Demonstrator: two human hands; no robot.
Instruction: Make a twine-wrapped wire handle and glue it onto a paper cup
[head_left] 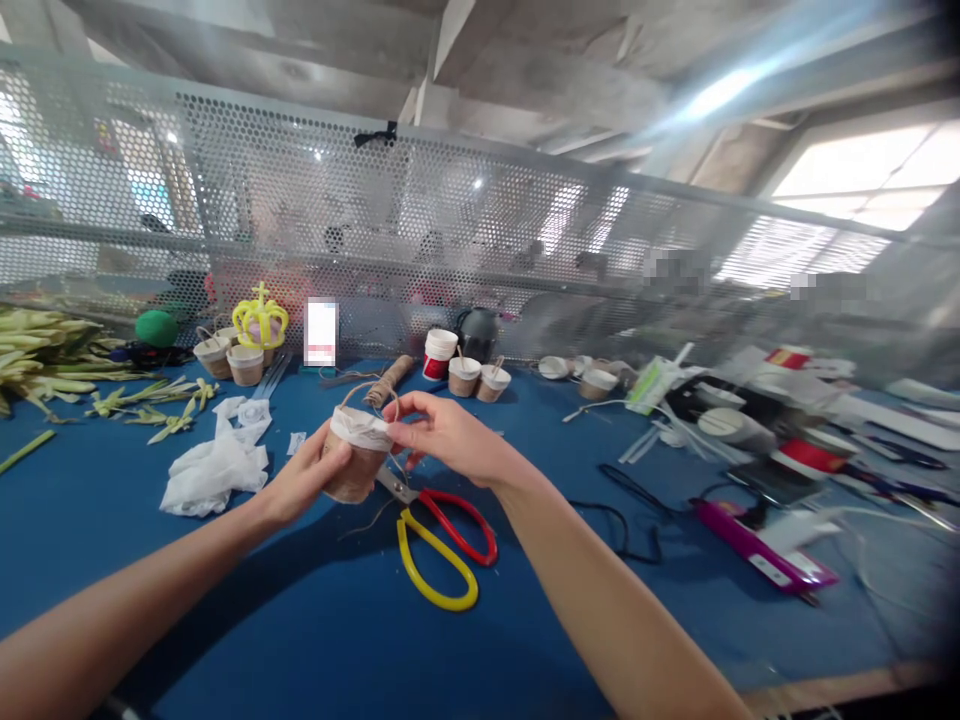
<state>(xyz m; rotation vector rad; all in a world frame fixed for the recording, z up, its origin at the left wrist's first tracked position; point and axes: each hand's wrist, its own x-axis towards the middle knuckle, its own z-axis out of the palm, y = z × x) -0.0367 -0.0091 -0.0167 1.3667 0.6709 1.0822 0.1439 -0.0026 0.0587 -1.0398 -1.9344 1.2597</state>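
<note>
My left hand (pixel 301 478) is wrapped round a small brown bucket (pixel 351 478) with a white cloth rim and a thin twine handle, held tilted above the table. At the bucket's right side, my right hand (pixel 442 436) pinches the rim where the twine comes down; the fingertips partly hide that spot. Under the hands lie scissors (pixel 439 590) with one red and one yellow handle, their blades partly covered by the bucket. A roll of twine (pixel 388 381) lies just behind the bucket. Crumpled white cloth (pixel 217 470) is left of my left hand.
Similar small buckets (pixel 246 366) stand at the back left beside a yellow crown-shaped piece (pixel 260 320), with others (pixel 464 377) at back centre. A purple glue gun (pixel 761 550) and its dark cord lie on the right. Leafy strips (pixel 45 350) pile up far left. A perforated metal screen (pixel 480 220) borders the table.
</note>
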